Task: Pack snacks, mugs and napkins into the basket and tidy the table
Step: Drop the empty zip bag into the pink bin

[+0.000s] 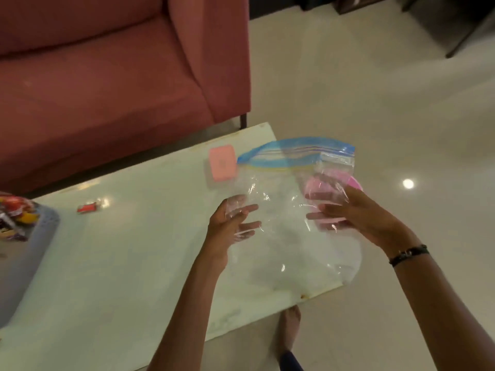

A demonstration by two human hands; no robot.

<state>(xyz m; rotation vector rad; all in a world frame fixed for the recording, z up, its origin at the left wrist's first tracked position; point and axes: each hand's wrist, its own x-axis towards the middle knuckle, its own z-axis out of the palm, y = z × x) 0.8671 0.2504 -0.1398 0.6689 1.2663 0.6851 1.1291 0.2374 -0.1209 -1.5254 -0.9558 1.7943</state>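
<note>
I hold a clear zip bag [284, 199] with a blue seal strip upright above the right end of the pale table [120, 263]. My left hand [230, 226] grips its left side with fingers spread against the plastic. At the bag's right side, my right hand [359, 215] holds a pink mug [321, 188] that shows through the plastic. A grey basket [40, 236] with colourful snack packets [16, 215] sits at the table's left edge. One small red snack wrapper [88, 208] lies loose on the table.
A pink rectangular box [222, 167] rests near the table's far edge. Behind the table stands a dark red sofa [107, 76]. My bare foot [289, 330] is on the tiled floor by the table's near edge.
</note>
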